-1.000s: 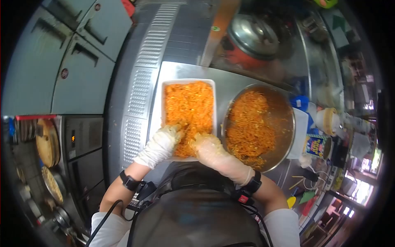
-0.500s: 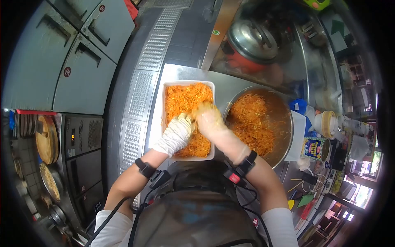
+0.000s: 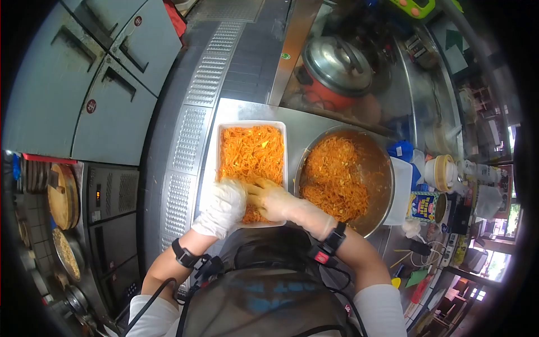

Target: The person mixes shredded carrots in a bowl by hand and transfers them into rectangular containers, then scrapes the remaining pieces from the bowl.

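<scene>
A white rectangular tub (image 3: 284, 163) is filled with orange shredded strips (image 3: 251, 149) dotted with small yellow bits. My left hand (image 3: 223, 203), in a loose clear plastic glove, is over the tub's near left side, its fingers smeared by motion. My right hand (image 3: 269, 200), also gloved, lies palm down on the shreds in the near part, its fingers apart and their tips touching the food. Just right of the tub stands a large steel bowl (image 3: 383, 177) with more of the orange shreds (image 3: 337, 185) heaped inside.
A red pot with a steel lid (image 3: 337, 64) sits beyond the counter's far edge. On the right are a printed tin (image 3: 425, 206), a tub with a tan rim (image 3: 443, 172) and tangled white cables (image 3: 441, 250). Grey cabinets (image 3: 112, 112) line the left, across a floor grate (image 3: 185, 140).
Both hands have moved toward my body, from the tub's middle to its near part. My right hand's fingers are spread on the shreds now. The view has shifted slightly.
</scene>
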The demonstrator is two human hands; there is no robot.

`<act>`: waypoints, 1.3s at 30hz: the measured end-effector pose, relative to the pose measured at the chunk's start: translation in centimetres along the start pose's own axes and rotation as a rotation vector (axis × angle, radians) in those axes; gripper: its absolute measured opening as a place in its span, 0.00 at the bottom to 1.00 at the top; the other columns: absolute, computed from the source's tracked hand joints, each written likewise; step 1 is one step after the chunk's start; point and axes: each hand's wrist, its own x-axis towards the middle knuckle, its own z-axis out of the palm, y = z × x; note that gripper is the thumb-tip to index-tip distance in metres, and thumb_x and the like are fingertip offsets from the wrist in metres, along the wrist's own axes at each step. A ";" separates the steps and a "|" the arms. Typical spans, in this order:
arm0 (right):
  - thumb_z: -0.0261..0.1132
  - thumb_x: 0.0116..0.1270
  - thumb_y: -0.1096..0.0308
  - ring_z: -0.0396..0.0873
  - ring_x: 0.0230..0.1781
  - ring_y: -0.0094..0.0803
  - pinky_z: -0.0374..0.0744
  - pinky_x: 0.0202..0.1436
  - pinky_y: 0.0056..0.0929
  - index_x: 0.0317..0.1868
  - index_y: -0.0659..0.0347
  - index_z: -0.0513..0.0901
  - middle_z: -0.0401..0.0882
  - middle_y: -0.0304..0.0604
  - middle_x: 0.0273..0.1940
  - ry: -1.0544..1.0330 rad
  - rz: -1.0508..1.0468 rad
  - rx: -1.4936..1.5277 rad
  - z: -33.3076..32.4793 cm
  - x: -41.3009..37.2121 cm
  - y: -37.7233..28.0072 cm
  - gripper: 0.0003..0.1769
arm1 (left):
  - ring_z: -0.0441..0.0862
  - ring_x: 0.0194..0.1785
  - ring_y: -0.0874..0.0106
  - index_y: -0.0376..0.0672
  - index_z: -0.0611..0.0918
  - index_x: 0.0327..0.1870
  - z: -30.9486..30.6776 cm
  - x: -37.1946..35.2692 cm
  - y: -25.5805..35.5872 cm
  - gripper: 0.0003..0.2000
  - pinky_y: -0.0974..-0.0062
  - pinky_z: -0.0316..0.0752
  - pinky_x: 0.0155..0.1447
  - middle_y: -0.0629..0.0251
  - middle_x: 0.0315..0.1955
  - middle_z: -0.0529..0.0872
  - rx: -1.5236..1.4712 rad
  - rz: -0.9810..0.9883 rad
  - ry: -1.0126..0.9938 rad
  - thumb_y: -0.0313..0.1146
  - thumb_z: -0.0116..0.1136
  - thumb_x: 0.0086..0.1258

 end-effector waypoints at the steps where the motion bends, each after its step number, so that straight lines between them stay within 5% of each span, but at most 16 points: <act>1: 0.59 0.57 0.72 0.53 0.73 0.49 0.60 0.73 0.40 0.61 0.50 0.76 0.58 0.44 0.71 -0.065 -0.011 -0.103 -0.5 -1.2 -0.5 0.28 | 0.74 0.30 0.64 0.37 0.79 0.33 0.0 0.5 -0.2 0.07 0.66 0.68 0.28 0.56 0.25 0.78 0.028 0.026 0.017 0.28 0.52 0.55; 4: 0.59 0.56 0.71 0.60 0.69 0.48 0.64 0.69 0.40 0.56 0.52 0.80 0.64 0.48 0.67 -0.157 -0.005 -0.278 0.6 -3.2 -1.5 0.24 | 0.80 0.45 0.59 0.39 0.79 0.43 0.1 6.0 -1.1 0.11 0.65 0.78 0.46 0.55 0.40 0.82 -0.252 -0.030 -0.017 0.27 0.53 0.58; 6: 0.59 0.57 0.71 0.64 0.65 0.48 0.66 0.67 0.41 0.55 0.52 0.80 0.66 0.49 0.64 -0.226 0.037 -0.190 0.4 -2.9 -2.3 0.23 | 0.75 0.59 0.56 0.44 0.77 0.53 3.5 9.5 -1.3 0.18 0.61 0.73 0.61 0.56 0.54 0.79 -0.459 0.150 0.255 0.27 0.53 0.59; 7: 0.58 0.58 0.71 0.67 0.62 0.48 0.68 0.65 0.41 0.54 0.53 0.81 0.69 0.50 0.61 -0.296 0.073 -0.102 0.3 -2.9 -2.8 0.21 | 0.75 0.59 0.56 0.44 0.77 0.53 4.8 10.7 -1.4 0.18 0.61 0.73 0.61 0.56 0.54 0.79 -0.470 0.178 0.257 0.27 0.53 0.59; 10: 0.57 0.59 0.72 0.75 0.52 0.48 0.74 0.56 0.42 0.52 0.56 0.80 0.72 0.49 0.56 -0.044 0.069 -0.053 -0.4 -4.3 -3.5 0.19 | 0.67 0.67 0.54 0.50 0.75 0.59 5.1 12.7 -1.5 0.23 0.54 0.60 0.70 0.55 0.60 0.75 -0.466 0.089 0.155 0.27 0.53 0.60; 13: 0.55 0.62 0.71 0.78 0.48 0.49 0.78 0.52 0.41 0.54 0.56 0.78 0.73 0.49 0.58 0.064 0.050 0.042 -2.5 -6.6 -2.8 0.19 | 0.67 0.67 0.57 0.51 0.77 0.59 4.8 12.5 -1.8 0.23 0.54 0.60 0.69 0.57 0.60 0.76 -0.328 0.028 0.041 0.29 0.54 0.59; 17: 0.54 0.64 0.72 0.76 0.55 0.45 0.76 0.59 0.35 0.55 0.58 0.79 0.78 0.48 0.55 0.545 0.087 0.395 -5.5 -12.5 1.2 0.19 | 0.72 0.63 0.57 0.49 0.77 0.58 -0.1 10.7 -0.7 0.21 0.56 0.66 0.66 0.55 0.58 0.77 -0.337 -0.027 0.015 0.29 0.56 0.61; 21: 0.58 0.66 0.69 0.73 0.61 0.34 0.70 0.66 0.30 0.61 0.53 0.76 0.77 0.43 0.60 0.756 0.448 0.714 -4.1 -18.0 11.4 0.21 | 0.81 0.52 0.67 0.41 0.79 0.55 -6.7 9.6 4.9 0.14 0.72 0.75 0.58 0.58 0.51 0.82 -1.129 -0.184 0.110 0.27 0.52 0.70; 23: 0.60 0.66 0.68 0.72 0.63 0.35 0.68 0.67 0.30 0.64 0.52 0.74 0.74 0.44 0.62 0.797 0.461 0.787 -3.7 -18.9 15.4 0.24 | 0.75 0.59 0.73 0.40 0.78 0.58 -5.9 10.6 9.3 0.15 0.75 0.70 0.62 0.61 0.54 0.80 -1.494 -0.119 0.016 0.26 0.49 0.72; 25: 0.64 0.65 0.65 0.66 0.68 0.36 0.65 0.70 0.32 0.70 0.52 0.65 0.67 0.46 0.68 0.785 0.741 0.837 -4.7 -19.0 18.4 0.33 | 0.71 0.63 0.72 0.46 0.70 0.66 -2.8 12.9 13.5 0.21 0.74 0.69 0.64 0.62 0.58 0.77 -1.595 -0.211 -0.116 0.29 0.51 0.72; 26: 0.65 0.65 0.62 0.57 0.72 0.34 0.57 0.73 0.31 0.74 0.57 0.55 0.58 0.46 0.72 0.720 0.633 1.065 -5.2 -18.8 19.6 0.41 | 0.70 0.64 0.69 0.50 0.66 0.69 -1.9 14.2 15.2 0.25 0.68 0.68 0.64 0.62 0.61 0.74 -1.799 -0.469 -0.179 0.34 0.54 0.72; 29: 0.65 0.65 0.54 0.59 0.72 0.36 0.57 0.73 0.30 0.73 0.54 0.59 0.60 0.50 0.71 0.685 0.281 1.263 -3.7 -19.1 20.5 0.40 | 0.70 0.64 0.61 0.57 0.59 0.73 3.4 19.3 16.7 0.36 0.41 0.66 0.58 0.61 0.68 0.66 -2.111 -1.208 -0.381 0.57 0.57 0.65; 31: 0.63 0.66 0.50 0.58 0.72 0.34 0.57 0.73 0.28 0.72 0.60 0.59 0.60 0.50 0.71 0.747 0.322 1.468 -4.4 -17.8 19.3 0.41 | 0.74 0.61 0.63 0.52 0.66 0.69 5.0 21.6 18.8 0.32 0.49 0.71 0.57 0.61 0.63 0.72 -2.287 -1.100 -0.195 0.58 0.55 0.67; 33: 0.65 0.65 0.48 0.60 0.70 0.33 0.59 0.72 0.28 0.71 0.66 0.59 0.62 0.48 0.69 0.644 0.280 1.511 -7.2 -18.6 17.3 0.43 | 0.79 0.54 0.68 0.44 0.76 0.59 7.1 22.9 19.6 0.25 0.68 0.76 0.57 0.62 0.53 0.82 -2.420 -0.944 0.005 0.53 0.52 0.71; 35: 0.69 0.62 0.53 0.65 0.66 0.32 0.63 0.69 0.28 0.70 0.65 0.61 0.67 0.46 0.66 0.592 0.125 1.581 -8.4 -18.5 16.8 0.42 | 0.80 0.53 0.71 0.42 0.76 0.59 4.3 22.3 19.8 0.26 0.70 0.77 0.55 0.64 0.51 0.83 -2.482 -0.856 -0.003 0.54 0.53 0.71; 39: 0.70 0.62 0.60 0.69 0.63 0.31 0.67 0.66 0.28 0.70 0.62 0.61 0.70 0.45 0.63 0.468 0.211 1.629 -7.5 -17.1 17.3 0.40 | 0.79 0.53 0.71 0.43 0.74 0.61 -2.1 19.6 21.6 0.23 0.70 0.77 0.55 0.65 0.53 0.81 -2.340 -0.944 0.128 0.48 0.53 0.73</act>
